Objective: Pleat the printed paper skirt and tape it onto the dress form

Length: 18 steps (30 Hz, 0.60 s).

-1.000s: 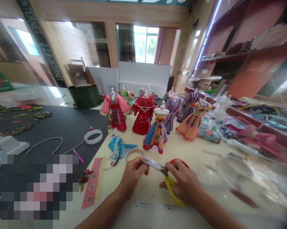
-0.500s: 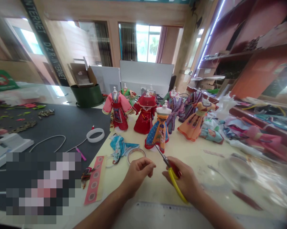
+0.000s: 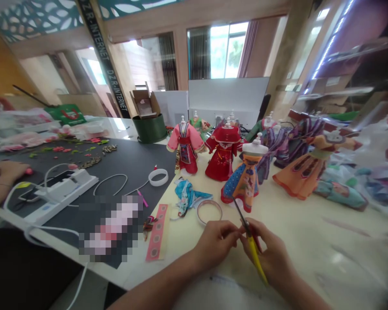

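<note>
My right hand (image 3: 274,249) is closed around a pair of scissors (image 3: 254,254) with a yellow handle, the blades pointing up and away. My left hand (image 3: 216,239) is closed in a pinch, its fingertips meeting those of my right hand. Whatever lies between the fingertips is hidden or too small to make out. Just beyond the blades stands a small dress form in an orange and blue dress (image 3: 245,178). A roll of tape (image 3: 209,202) rests beyond my left hand, beside a crumpled blue cloth (image 3: 189,196).
Behind stand several dressed mini forms, including a pink robe (image 3: 186,144) and a red gown (image 3: 224,150). At left lie a pink patterned strip (image 3: 157,234), a white ring (image 3: 158,177) and a power strip (image 3: 61,198). Another person's hand (image 3: 11,170) rests at far left.
The view has swung left, so things appear further right. My hands have come together, closing the gap between them. The scissors stay in my right hand.
</note>
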Each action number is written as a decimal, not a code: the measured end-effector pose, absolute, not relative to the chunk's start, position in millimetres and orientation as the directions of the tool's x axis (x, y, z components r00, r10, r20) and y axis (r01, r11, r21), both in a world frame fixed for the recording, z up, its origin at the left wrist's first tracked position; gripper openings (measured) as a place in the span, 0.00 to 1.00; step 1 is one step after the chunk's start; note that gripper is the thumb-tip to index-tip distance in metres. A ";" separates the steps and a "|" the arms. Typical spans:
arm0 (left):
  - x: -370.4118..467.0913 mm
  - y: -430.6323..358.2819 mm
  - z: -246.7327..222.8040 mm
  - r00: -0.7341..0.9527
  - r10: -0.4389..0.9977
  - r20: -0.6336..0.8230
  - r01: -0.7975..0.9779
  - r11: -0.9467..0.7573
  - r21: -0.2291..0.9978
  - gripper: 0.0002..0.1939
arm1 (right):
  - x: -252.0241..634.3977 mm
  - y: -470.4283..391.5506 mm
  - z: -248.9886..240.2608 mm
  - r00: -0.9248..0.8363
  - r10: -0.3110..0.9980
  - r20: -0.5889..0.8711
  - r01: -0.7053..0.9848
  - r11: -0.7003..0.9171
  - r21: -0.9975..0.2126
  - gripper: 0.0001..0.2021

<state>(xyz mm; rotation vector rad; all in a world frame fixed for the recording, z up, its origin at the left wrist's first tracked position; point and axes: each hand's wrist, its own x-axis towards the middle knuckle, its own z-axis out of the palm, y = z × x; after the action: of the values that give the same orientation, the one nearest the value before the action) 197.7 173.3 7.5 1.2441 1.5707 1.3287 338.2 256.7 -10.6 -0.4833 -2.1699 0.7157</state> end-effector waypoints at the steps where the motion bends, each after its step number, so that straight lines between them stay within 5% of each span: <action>1: 198.0 172.8 6.8 -0.269 0.959 0.090 0.298 -0.006 0.955 0.09 | 339.3 257.1 -11.6 -0.621 0.542 0.566 0.109 0.775 -0.623 0.10; 6: 198.4 170.0 4.8 -0.210 0.960 0.183 0.553 -0.037 0.832 0.12 | 343.1 257.5 -11.9 -0.625 0.587 0.515 0.151 0.738 -0.658 0.11; 18: 202.3 169.9 3.7 -0.200 0.974 0.109 0.484 0.002 0.875 0.12 | 346.6 261.0 -17.6 -0.679 0.583 0.447 0.144 0.702 -0.697 0.12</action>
<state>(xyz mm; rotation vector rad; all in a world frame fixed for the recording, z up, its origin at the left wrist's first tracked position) 202.3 169.9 3.7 1.5054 1.7286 1.1387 346.6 261.0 -17.6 -0.5511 -2.2315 0.8393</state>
